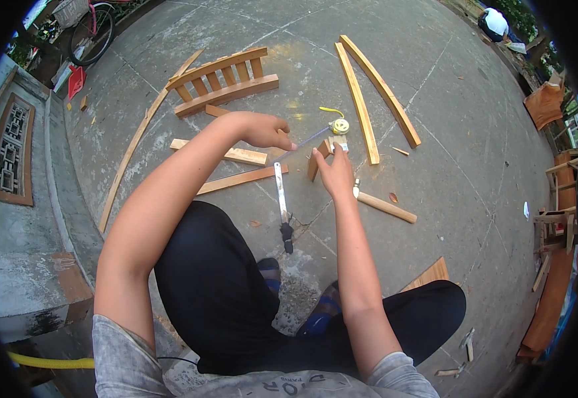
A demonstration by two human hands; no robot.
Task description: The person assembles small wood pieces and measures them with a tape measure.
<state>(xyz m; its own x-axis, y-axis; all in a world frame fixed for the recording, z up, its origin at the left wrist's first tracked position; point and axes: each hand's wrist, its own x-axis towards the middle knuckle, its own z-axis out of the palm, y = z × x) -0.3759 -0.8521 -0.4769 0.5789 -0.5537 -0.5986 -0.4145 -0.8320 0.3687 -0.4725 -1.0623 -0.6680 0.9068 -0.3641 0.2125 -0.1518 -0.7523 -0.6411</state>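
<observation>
My right hand (335,174) closes its thumb and fingers on a short brown wooden block (320,159) that stands on the concrete. To its left, my left hand (262,131) is bent inward with curled fingers, thumb and fingertips close together; what they pinch is too small to make out. A thin bluish strip (312,138) runs from by the left fingertips toward a yellow tape measure (340,126) just beyond the block. Beside my right wrist lies a hammer (387,207) with a wooden handle. A metal blade with a black-wrapped handle (281,199) lies between my feet and hands.
A slatted wooden frame (226,83) lies ahead left, near a long curved strip (133,149). Two long wooden bars (358,103) lie ahead right. Loose wood pieces (242,179) sit under my left arm. A low wall stands left; a person (494,24) crouches far right.
</observation>
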